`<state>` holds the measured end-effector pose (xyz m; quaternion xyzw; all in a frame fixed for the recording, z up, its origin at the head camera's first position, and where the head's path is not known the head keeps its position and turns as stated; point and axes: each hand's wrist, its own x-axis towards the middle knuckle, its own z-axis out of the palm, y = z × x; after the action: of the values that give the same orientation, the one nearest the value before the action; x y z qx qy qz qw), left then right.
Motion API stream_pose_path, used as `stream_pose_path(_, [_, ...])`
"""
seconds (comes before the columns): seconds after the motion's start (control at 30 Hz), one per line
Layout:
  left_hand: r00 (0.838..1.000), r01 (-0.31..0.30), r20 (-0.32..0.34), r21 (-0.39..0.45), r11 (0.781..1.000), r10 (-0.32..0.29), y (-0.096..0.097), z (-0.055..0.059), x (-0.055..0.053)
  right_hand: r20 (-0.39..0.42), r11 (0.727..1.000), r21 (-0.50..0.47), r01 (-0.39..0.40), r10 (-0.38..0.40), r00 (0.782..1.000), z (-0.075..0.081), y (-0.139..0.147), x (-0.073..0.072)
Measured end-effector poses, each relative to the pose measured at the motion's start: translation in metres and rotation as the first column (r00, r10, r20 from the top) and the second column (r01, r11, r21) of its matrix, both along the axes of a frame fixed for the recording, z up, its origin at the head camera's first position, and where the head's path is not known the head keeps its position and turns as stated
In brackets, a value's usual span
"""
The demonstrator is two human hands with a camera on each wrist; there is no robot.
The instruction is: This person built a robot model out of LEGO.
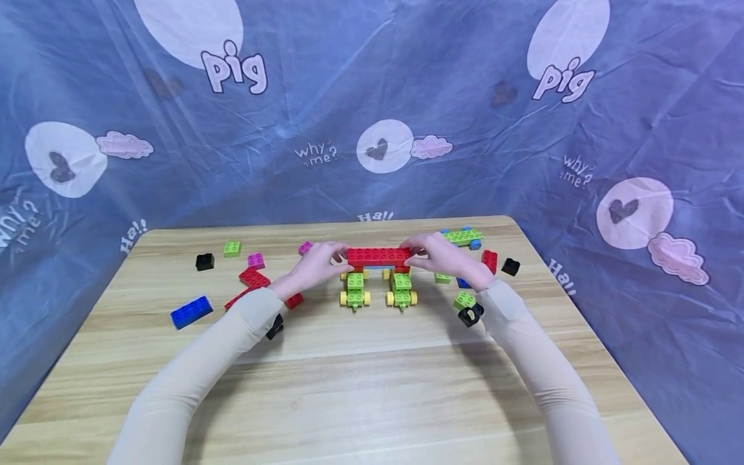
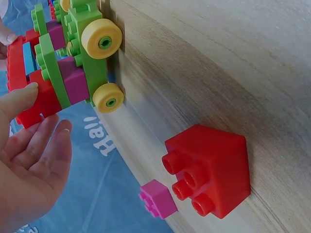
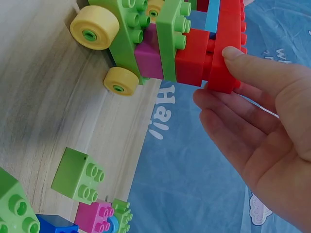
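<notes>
Two green wheeled bases (image 1: 355, 297) with yellow wheels stand side by side on the table. Each carries a purple brick (image 2: 74, 80), a green brick (image 2: 52, 70) and a red brick (image 3: 190, 57) stacked upward. A row of red bricks (image 1: 379, 256) spans both stacks, with a blue piece (image 3: 212, 17) under it. My left hand (image 1: 316, 261) pinches the left end between thumb and fingers. At the right end, my right hand (image 1: 442, 254) pinches the top red brick, thumb on its side and fingers beneath. Studs show in a narrow gap under that brick.
Left of the stacks lie a blue brick (image 1: 192, 312), red bricks (image 1: 254, 278), pink bricks (image 1: 256, 261) and a black brick (image 1: 205, 261). On the right are a green base with blue wheels (image 1: 463, 237), green bricks (image 1: 464, 299) and a black piece (image 1: 471, 314). A printed blue cloth (image 1: 325, 187) hangs behind.
</notes>
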<state>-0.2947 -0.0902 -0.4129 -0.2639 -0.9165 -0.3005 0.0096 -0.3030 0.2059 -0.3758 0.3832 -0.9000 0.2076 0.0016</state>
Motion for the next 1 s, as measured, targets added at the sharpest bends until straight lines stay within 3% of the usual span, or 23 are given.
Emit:
stream_pose_path(0.23, [1.000, 0.002, -0.002, -0.006, 1.000, -0.002, 0.000, 0.001, 0.000, 0.015, 1.000, 0.001, -0.004, 0.004, 1.000, 0.003, -0.002, 0.001])
stream_pose_path(0.37, [0.999, 0.024, 0.038, -0.004, 1.000, -0.024, -0.003, 0.004, 0.000, 0.030, 1.000, 0.012, -0.003, 0.003, 1.000, 0.004, -0.004, 0.001])
stream_pose_path(0.6, [0.996, 0.057, 0.065, 0.050, 0.997, -0.060, -0.005, 0.011, -0.001, 0.024, 0.999, 0.038, 0.004, -0.005, 1.000, 0.007, -0.005, 0.000])
stream_pose_path(0.8, [0.995, 0.044, 0.090, 0.073, 0.996, -0.051, -0.005, 0.012, -0.002, 0.022, 0.999, 0.046, 0.016, -0.017, 1.000, 0.008, -0.006, 0.000])
stream_pose_path(1.0, [0.998, 0.044, 0.045, 0.052, 0.998, -0.047, -0.004, 0.010, -0.001, 0.018, 0.999, 0.046, 0.011, -0.012, 1.000, 0.008, -0.006, 0.001])
